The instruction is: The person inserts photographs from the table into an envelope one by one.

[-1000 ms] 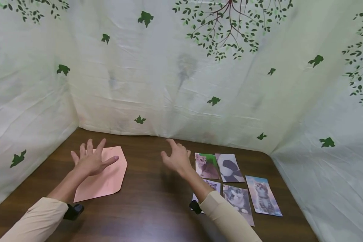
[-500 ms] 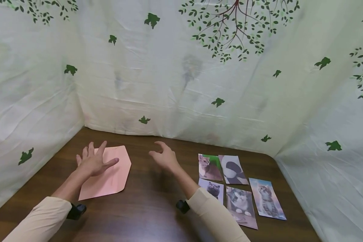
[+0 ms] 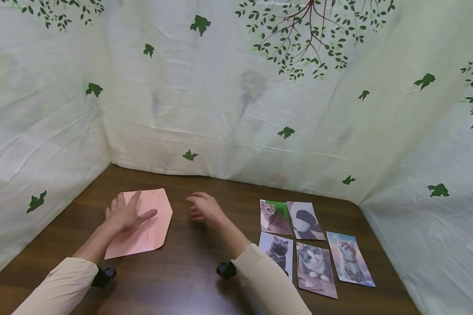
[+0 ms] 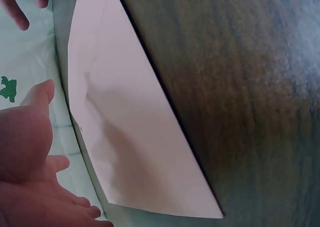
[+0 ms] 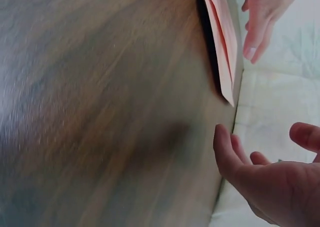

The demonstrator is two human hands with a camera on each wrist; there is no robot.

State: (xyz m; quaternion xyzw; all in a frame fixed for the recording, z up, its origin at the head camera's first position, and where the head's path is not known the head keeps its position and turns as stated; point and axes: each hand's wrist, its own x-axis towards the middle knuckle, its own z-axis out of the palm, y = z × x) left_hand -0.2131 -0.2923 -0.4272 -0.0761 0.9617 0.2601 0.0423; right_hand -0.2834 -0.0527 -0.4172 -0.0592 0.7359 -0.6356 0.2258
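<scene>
On the left part of the table lies a pink envelope (image 3: 142, 236), its flap pointing right. My left hand (image 3: 124, 216) is over it with fingers spread and thumb out. The left wrist view shows the palm and thumb (image 4: 40, 94) above the paper, casting a shadow on it. Right of the envelope, my right hand (image 3: 206, 210) is above bare wood, fingers loosely bent and holding nothing. The right wrist view shows these fingers (image 5: 227, 152) pointing toward the envelope (image 5: 222, 47), whose opening shows as a dark slit along the flap.
Several cat pictures lie on the right of the brown table (image 3: 173, 280): a kitten on green (image 3: 275, 217), a grey cat (image 3: 277, 251), a grey-and-white cat (image 3: 315, 264) and a tabby kitten (image 3: 348, 258). A white curtain (image 3: 220, 109) with leaf prints surrounds the table.
My right hand has moved left, away from the pictures and toward the envelope, uncovering the grey cat picture. The left hand has come a little lower over the envelope. The view has shifted slightly.
</scene>
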